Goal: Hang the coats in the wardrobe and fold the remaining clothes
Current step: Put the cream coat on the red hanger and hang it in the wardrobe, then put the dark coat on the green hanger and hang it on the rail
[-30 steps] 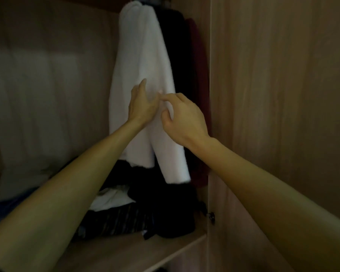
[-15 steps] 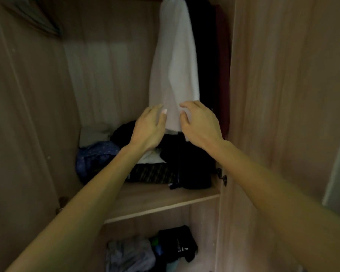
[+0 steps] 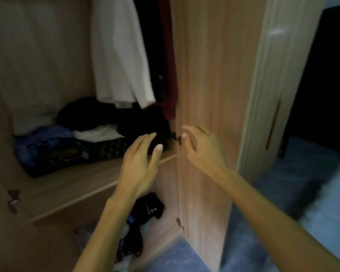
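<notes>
The white coat [image 3: 120, 55] hangs above the shelf [image 3: 67, 185], its hem just clear of the clothes heaped there. To its right hang a black garment [image 3: 153, 46] and then a red one [image 3: 168, 75], against the open door [image 3: 204, 95] at the shelf's right end. Neither hand touches the coat. The left hand [image 3: 139, 165] hovers in front of the shelf's front edge, near its right end, back up, its fingers [image 3: 143, 141] loosely spread and grasping nothing. The right hand [image 3: 200, 148] is level with the shelf, before the door panel, its fingers [image 3: 192, 128] slightly bent, relaxed and empty. On the shelf lie a blue cloth [image 3: 39, 138] at the left, a white folded piece [image 3: 98, 133] in the middle and a dark heap [image 3: 82, 112] behind, all unsorted. Below the shelf, more clothes [image 3: 141, 216] lie crumpled in the lower compartment. Right of the shelf, past the door, is blue floor [image 3: 283, 193].
</notes>
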The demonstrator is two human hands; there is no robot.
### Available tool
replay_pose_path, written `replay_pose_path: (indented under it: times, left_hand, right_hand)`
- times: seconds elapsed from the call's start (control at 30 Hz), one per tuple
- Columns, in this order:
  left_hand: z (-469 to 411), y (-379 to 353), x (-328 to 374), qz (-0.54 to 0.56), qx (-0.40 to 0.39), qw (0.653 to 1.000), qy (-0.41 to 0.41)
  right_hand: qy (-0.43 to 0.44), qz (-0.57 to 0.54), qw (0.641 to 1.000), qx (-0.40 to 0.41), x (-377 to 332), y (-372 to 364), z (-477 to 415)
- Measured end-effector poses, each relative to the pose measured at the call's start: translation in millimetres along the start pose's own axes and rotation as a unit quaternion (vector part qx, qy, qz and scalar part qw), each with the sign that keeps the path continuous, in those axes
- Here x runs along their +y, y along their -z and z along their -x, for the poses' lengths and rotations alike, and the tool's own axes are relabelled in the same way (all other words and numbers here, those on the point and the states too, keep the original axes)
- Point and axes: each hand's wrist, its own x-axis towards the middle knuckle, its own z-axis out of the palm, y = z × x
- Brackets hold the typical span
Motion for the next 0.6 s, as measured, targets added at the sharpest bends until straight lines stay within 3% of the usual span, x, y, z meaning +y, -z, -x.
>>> replay_pose_path:
  times: [0.13, 0.3, 0.6]
  left_hand:
    - [46, -36, 16, 0.067, -0.062, 0.995, -0.035]
    - [97, -92, 61, 0.137, -0.157, 0.976, -0.058]
    - [172, -167, 195, 0.228, -0.284, 0.915, -0.173]
  right_hand:
    - [-0.034, 0.083, 0.996, 0.004, 13, 30, 73]
    - [-0.135, 0.172, 0.976, -0.008, 25, 88, 161]
    - [-0.316, 0.250, 0.911, 0.086, 42, 238, 308]
